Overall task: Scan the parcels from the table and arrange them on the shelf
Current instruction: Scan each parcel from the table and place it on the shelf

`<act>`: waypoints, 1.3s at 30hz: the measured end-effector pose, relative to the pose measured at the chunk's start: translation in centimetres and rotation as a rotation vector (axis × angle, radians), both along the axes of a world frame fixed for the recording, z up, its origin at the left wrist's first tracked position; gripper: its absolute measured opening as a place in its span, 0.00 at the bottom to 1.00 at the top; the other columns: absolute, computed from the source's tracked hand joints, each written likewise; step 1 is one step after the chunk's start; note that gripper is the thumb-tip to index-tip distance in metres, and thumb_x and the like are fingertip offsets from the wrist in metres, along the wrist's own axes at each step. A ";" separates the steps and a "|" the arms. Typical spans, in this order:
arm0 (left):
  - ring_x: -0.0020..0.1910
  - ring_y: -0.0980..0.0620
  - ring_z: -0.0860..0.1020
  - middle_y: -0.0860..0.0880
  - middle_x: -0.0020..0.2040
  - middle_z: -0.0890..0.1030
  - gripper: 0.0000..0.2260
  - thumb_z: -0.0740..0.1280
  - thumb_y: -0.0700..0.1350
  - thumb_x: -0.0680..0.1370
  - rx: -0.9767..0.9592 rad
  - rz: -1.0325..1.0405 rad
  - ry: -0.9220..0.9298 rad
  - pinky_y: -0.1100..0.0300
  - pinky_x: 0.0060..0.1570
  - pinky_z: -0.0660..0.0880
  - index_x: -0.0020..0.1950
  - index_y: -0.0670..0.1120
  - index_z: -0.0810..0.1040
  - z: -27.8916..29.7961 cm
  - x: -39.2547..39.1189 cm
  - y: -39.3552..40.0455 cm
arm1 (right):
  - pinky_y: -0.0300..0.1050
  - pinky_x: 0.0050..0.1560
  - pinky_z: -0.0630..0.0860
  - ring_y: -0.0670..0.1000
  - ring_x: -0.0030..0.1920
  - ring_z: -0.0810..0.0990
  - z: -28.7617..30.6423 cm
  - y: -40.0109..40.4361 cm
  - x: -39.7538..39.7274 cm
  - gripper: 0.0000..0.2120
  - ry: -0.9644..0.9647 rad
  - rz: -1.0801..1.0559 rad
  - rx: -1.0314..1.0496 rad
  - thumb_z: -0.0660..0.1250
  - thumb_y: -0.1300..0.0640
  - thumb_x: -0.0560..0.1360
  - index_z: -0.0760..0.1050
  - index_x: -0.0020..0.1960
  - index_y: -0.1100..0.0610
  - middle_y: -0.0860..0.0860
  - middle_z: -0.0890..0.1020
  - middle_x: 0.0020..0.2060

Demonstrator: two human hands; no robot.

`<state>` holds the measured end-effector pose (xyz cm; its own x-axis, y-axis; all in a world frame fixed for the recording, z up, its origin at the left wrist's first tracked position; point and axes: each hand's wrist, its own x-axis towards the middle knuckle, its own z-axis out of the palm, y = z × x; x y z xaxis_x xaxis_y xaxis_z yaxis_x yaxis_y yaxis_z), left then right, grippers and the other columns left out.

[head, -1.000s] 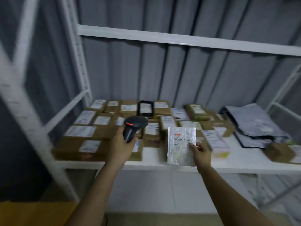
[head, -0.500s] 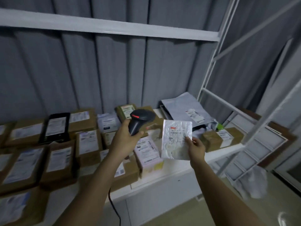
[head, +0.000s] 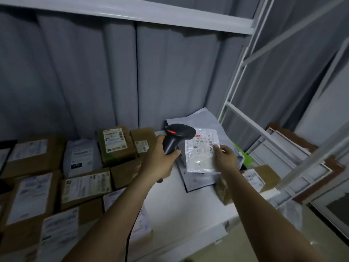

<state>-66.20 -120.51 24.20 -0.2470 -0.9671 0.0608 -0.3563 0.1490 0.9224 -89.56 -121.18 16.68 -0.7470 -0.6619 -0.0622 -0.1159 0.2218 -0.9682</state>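
Observation:
My left hand (head: pixel 160 159) grips the handle of a black barcode scanner (head: pixel 177 135), its red window lit and its head over the top left corner of a small clear plastic parcel (head: pixel 200 154) with a white barcode label. My right hand (head: pixel 224 157) pinches that parcel by its right edge and holds it above the white shelf board (head: pixel 179 208). Several brown cardboard parcels (head: pixel 85 188) with white labels lie in rows on the left part of the shelf.
Grey mailer bags (head: pixel 200 118) are piled at the shelf's back right, under the held parcel. A brown box (head: pixel 258 176) sits at the right end. White shelf uprights (head: pixel 238 76) rise on the right, an upper shelf beam (head: pixel 132 12) runs overhead. White-framed panels (head: pixel 294 156) lean beyond.
The view has swung right and closer to the shelf's right end. Both hands moved right with the scanner and the clear parcel, now over the grey mailer bags.

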 end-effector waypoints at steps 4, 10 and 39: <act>0.42 0.48 0.77 0.48 0.45 0.76 0.13 0.70 0.44 0.76 0.037 0.117 0.047 0.54 0.43 0.75 0.56 0.50 0.69 -0.5 -3.7 -2.6 | 0.40 0.46 0.67 0.53 0.44 0.76 -0.7 -5.7 -3.6 0.07 0.067 0.155 0.041 0.67 0.55 0.78 0.78 0.46 0.59 0.55 0.79 0.41; 0.38 0.54 0.74 0.44 0.48 0.77 0.12 0.69 0.41 0.76 0.025 0.348 0.058 0.66 0.36 0.72 0.55 0.48 0.69 -1.4 -7.6 -4.7 | 0.44 0.51 0.69 0.56 0.47 0.77 -0.5 -13.2 -8.4 0.10 0.251 0.344 0.061 0.64 0.55 0.79 0.78 0.50 0.63 0.59 0.81 0.44; 0.43 0.49 0.77 0.51 0.46 0.76 0.13 0.68 0.43 0.76 0.006 1.078 0.021 0.56 0.40 0.75 0.58 0.47 0.70 -1.1 9.1 12.7 | 0.48 0.49 0.71 0.63 0.48 0.77 0.6 -3.3 24.0 0.10 0.740 1.444 -0.441 0.63 0.61 0.76 0.81 0.51 0.63 0.62 0.79 0.46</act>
